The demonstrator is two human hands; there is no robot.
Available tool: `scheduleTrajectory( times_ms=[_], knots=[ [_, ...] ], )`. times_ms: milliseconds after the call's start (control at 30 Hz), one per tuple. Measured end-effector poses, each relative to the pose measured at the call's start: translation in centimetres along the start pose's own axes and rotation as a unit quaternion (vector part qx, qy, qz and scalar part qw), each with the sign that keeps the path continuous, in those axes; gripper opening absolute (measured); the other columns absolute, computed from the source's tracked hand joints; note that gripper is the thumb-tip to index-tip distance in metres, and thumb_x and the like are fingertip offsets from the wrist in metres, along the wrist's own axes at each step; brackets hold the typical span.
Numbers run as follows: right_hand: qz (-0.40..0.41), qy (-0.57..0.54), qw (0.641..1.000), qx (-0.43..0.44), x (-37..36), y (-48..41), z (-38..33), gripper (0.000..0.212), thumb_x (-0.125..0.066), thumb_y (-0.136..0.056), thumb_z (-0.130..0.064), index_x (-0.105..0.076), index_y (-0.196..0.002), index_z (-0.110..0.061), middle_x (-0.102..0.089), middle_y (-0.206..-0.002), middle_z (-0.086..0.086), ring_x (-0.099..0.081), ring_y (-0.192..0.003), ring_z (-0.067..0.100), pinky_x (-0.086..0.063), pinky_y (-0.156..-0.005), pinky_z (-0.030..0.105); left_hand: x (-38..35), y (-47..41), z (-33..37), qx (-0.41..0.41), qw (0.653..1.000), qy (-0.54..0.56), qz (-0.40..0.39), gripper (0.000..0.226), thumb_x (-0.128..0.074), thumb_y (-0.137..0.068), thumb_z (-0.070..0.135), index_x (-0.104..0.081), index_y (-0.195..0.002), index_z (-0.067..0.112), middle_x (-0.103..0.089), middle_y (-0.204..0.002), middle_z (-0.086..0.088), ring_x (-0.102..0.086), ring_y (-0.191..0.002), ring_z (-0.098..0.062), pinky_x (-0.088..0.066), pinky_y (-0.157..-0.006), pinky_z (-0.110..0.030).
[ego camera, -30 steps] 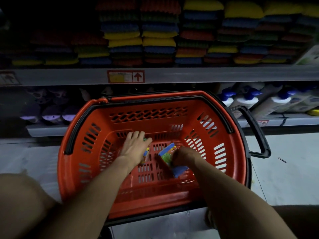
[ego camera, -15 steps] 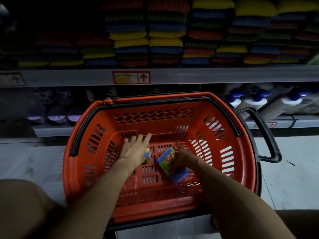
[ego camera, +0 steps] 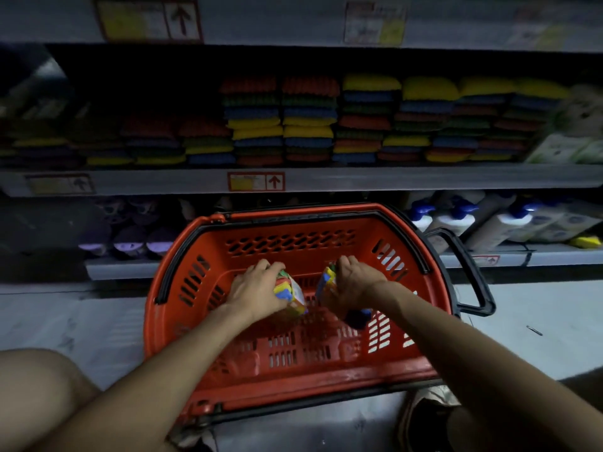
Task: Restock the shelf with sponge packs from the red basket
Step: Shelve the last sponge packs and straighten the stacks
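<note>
Red basket (ego camera: pixel 169 324) stands on the floor before the shelf (ego camera: pixel 391 179); inside it, toward its far wall, the left hand (ego camera: pixel 257 288) grasps a sponge pack (ego camera: pixel 289 291); the right hand (ego camera: pixel 354 285) clenches round a second pack (ego camera: pixel 328 282) just beside.

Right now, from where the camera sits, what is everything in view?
red basket: one, red with black handle, on the floor before the shelves
left sponge pack: one, multicoloured, inside the basket, gripped
right sponge pack: one, multicoloured, inside the basket, gripped
stacked sponges: many, red, green, blue, yellow, middle shelf
bottles: several, white with blue caps, low shelf, right
purple-topped items: several, low shelf, left, too dim to identify
left hand: fingers curled round left sponge pack
right hand: fingers curled round right sponge pack
</note>
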State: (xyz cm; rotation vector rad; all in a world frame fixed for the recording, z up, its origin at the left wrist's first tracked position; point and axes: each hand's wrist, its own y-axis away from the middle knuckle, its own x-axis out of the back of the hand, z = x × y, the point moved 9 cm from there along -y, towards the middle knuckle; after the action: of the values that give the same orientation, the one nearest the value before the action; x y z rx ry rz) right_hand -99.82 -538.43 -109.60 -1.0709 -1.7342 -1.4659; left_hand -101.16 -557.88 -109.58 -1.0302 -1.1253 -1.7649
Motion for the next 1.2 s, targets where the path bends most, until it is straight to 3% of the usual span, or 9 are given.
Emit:
scheduleTrajectory(
  times_ms=[267,333,500,633,767,900,1000,1100,1200],
  knots=[
    [0.058,0.005,0.996,0.067,11.0,7.3,-2.8,0.113,-0.078,-0.073,-0.043,-0.005,-0.160,-0.038,-0.045,-0.132,0.020,-0.057,-0.117,0.043,-0.050,-0.096,0.041,8.4,3.1,0.2,0.060,0.951,0.298,0.059,0.078,-0.093,-0.056,0.048,-0.063,-0.123,0.021,-0.069,-0.113,-0.002,-0.066,-0.103,-0.020,-0.054,-0.088,-0.032],
    [0.090,-0.045,0.992,0.075,13.3,9.3,-3.1,0.105,-0.078,-0.072,-0.046,-0.016,-0.156,-0.039,-0.043,-0.132,0.019,-0.057,-0.116,0.042,-0.049,-0.096,0.037,10.2,4.1,-0.4,0.078,0.920,0.376,0.076,0.081,-0.090,-0.048,0.054,-0.064,-0.117,0.020,-0.071,-0.109,-0.002,-0.069,-0.100,-0.019,-0.057,-0.087,-0.034],
    [0.126,-0.337,0.929,0.083,16.3,13.0,-2.5,0.069,-0.078,-0.068,-0.035,-0.041,-0.125,-0.038,-0.055,-0.117,0.011,-0.064,-0.099,0.029,-0.059,-0.086,0.045,14.4,6.6,-1.2,0.076,0.835,0.536,0.093,0.033,-0.084,-0.080,0.032,-0.073,-0.106,0.014,-0.077,-0.087,0.000,-0.073,-0.069,-0.005,-0.048,-0.051,-0.015],
    [0.062,-0.507,0.856,0.077,15.6,14.0,-3.4,0.044,-0.066,-0.088,-0.003,-0.047,-0.124,-0.020,-0.064,-0.096,0.010,-0.067,-0.079,0.017,-0.056,-0.064,0.027,16.8,8.4,-1.2,0.067,0.780,0.610,0.122,0.022,-0.072,-0.090,0.030,-0.074,-0.101,0.012,-0.079,-0.090,-0.006,-0.075,-0.072,-0.014,-0.054,-0.057,-0.021],
    [0.068,-0.618,0.780,0.067,15.4,13.4,-4.9,0.023,-0.071,-0.091,-0.022,-0.056,-0.109,-0.019,-0.068,-0.088,0.007,-0.070,-0.075,0.017,-0.056,-0.062,0.028,17.4,9.5,-1.0,0.076,0.747,0.638,0.170,0.026,-0.063,-0.090,0.041,-0.074,-0.092,0.018,-0.077,-0.082,-0.003,-0.074,-0.067,-0.017,-0.055,-0.058,-0.024],
    [0.119,-0.616,0.778,0.038,15.5,12.7,-5.3,0.044,-0.082,-0.077,-0.048,-0.058,-0.101,-0.020,-0.071,-0.079,0.000,-0.069,-0.069,0.014,-0.055,-0.061,0.028,16.6,9.7,0.2,0.053,0.737,0.658,0.145,0.046,-0.050,-0.101,0.033,-0.077,-0.064,0.028,-0.073,-0.066,0.006,-0.068,-0.055,-0.008,-0.054,-0.055,-0.021],
    [0.128,-0.616,0.777,0.032,15.9,12.4,-5.6,0.050,-0.083,-0.077,-0.046,-0.057,-0.104,-0.013,-0.072,-0.078,0.001,-0.070,-0.069,0.015,-0.056,-0.059,0.028,16.5,9.4,-0.2,0.052,0.714,0.684,0.138,0.016,-0.069,-0.092,0.033,-0.078,-0.098,0.022,-0.080,-0.094,-0.002,-0.076,-0.079,-0.015,-0.059,-0.079,-0.030],
    [0.136,-0.605,0.784,0.033,16.6,12.0,-5.9,0.057,-0.082,-0.077,-0.048,-0.056,-0.111,-0.010,-0.073,-0.079,0.000,-0.071,-0.070,0.016,-0.057,-0.061,0.029,16.2,8.9,-1.1,0.047,0.695,0.709,0.112,0.047,-0.080,-0.076,0.033,-0.072,-0.118,0.014,-0.078,-0.110,-0.010,-0.076,-0.098,-0.025,-0.055,-0.096,-0.041],
    [0.137,-0.592,0.793,0.040,17.0,11.8,-6.7,0.055,-0.081,-0.077,-0.049,-0.056,-0.111,-0.014,-0.076,-0.082,0.001,-0.073,-0.070,0.014,-0.058,-0.059,0.027,16.2,8.6,-2.0,0.041,0.693,0.713,0.097,0.055,-0.082,-0.073,0.035,-0.070,-0.122,0.013,-0.077,-0.113,-0.011,-0.075,-0.102,-0.031,-0.056,-0.096,-0.042]
  ],
)
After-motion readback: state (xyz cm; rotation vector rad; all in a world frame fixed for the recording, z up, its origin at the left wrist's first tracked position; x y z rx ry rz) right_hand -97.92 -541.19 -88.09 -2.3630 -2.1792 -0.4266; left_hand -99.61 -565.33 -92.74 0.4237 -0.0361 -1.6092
